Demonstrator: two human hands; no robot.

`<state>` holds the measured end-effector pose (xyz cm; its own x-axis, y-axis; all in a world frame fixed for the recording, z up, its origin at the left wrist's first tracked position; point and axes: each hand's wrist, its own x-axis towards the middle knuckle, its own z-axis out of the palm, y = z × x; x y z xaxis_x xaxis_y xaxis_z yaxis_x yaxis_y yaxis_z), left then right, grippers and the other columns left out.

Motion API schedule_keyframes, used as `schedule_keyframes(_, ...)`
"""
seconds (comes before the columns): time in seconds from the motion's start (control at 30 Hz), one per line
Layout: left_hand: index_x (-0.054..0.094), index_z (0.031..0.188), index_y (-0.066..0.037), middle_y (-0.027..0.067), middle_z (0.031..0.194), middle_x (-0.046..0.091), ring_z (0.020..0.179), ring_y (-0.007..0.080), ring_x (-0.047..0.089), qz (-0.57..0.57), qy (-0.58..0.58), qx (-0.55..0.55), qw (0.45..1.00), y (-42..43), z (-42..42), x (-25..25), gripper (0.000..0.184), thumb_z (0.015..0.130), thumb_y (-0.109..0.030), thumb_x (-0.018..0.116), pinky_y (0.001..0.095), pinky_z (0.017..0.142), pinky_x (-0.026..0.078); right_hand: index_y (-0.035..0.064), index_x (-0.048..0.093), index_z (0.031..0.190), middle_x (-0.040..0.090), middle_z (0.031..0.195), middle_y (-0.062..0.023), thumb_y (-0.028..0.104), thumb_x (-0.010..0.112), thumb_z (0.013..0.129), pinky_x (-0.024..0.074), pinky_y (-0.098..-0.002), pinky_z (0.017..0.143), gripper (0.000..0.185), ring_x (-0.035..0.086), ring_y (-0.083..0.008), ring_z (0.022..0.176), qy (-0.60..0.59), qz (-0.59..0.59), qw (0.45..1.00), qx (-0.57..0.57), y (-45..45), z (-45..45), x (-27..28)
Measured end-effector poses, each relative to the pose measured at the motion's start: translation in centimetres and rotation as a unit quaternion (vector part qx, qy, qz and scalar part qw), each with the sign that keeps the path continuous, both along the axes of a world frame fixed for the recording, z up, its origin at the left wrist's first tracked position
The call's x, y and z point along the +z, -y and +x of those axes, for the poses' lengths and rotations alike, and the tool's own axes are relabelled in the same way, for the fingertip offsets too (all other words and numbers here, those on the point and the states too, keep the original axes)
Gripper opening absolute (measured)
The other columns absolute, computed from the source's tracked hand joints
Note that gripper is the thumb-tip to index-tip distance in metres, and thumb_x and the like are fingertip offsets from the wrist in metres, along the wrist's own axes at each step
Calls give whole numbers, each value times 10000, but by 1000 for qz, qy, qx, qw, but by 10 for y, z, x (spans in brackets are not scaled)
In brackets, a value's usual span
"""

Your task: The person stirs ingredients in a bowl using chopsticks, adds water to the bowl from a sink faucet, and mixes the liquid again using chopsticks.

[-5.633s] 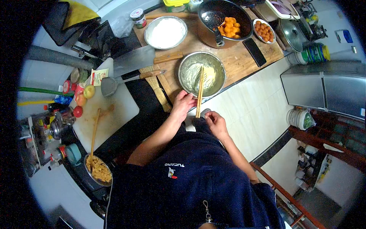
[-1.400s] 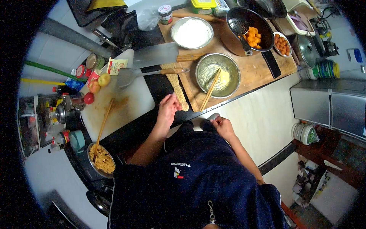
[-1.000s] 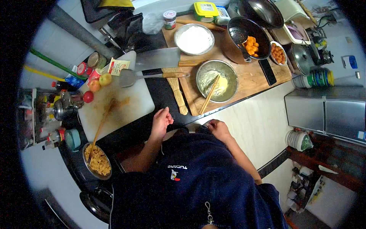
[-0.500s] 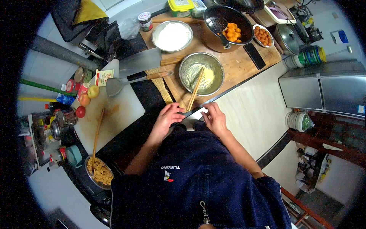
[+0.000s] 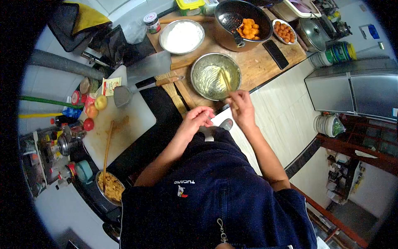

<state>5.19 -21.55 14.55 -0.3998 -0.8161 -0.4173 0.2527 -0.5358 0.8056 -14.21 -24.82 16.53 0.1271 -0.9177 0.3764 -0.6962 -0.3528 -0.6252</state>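
– Right hand (image 5: 242, 106) first: what is it doing?
– It is pinching the upper ends of the chopsticks (image 5: 226, 81) in a narrow grip, while their tips are reaching into the pale mixture (image 5: 210, 78) inside the metal bowl (image 5: 234, 71).
– And the left hand (image 5: 197, 119)?
– It is hovering just short of the bowl's near rim, fingers loosely curling. I am seeing nothing in it, and it is not touching the bowl.
– Where is the bowl standing?
– It is sitting close to the front edge of the wooden board (image 5: 259, 64), with the pale floor (image 5: 273, 106) lying beyond.
– So what are you worrying about?
– Slipping, mostly. Neither hand is steadying the bowl, so a thick mixture dragging on the chopsticks could be pulling it towards that edge. Leaning hard on the near rim could be tipping it, too.
– Anything else?
– The phone (image 5: 275, 54) is lying on the same board, to the bowl's right; bits flicking off the tips could be landing there.
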Motion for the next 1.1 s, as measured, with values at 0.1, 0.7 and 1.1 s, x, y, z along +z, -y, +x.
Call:
schedule_keyframes(0.1, 499, 1063, -14, 91, 936, 589, 738, 163, 590, 39, 25, 74, 996, 12, 5, -22, 261, 902, -217, 469, 273, 668, 490, 48, 597, 902, 563, 816, -115, 97, 630, 759, 475, -358, 641, 156, 571, -284, 761, -23, 11, 999, -27, 0, -8, 24)
schedule_keyframes(0.7, 496, 998, -32, 89, 891, 588, 732, 205, 623, 77, 23, 128, 988, 45, -8, -49, 172, 889, -164, 487, 283, 624, 500, 9, 626, 869, 522, 726, -114, 39, 634, 755, 452, -322, 575, 118, 553, -241, 638, -9, 79, 996, 44, -21, 7, 57)
schedule_keyframes(1.1, 483, 932, -35, 93, 845, 575, 681, 193, 625, 106, 2, 159, 982, 50, -13, -50, 102, 889, -127, 479, 269, 590, 499, 40, 600, 886, 520, 794, -136, 94, 610, 786, 463, -375, 578, 114, 557, -297, 693, -37, 45, 998, -16, 9, -5, 41)
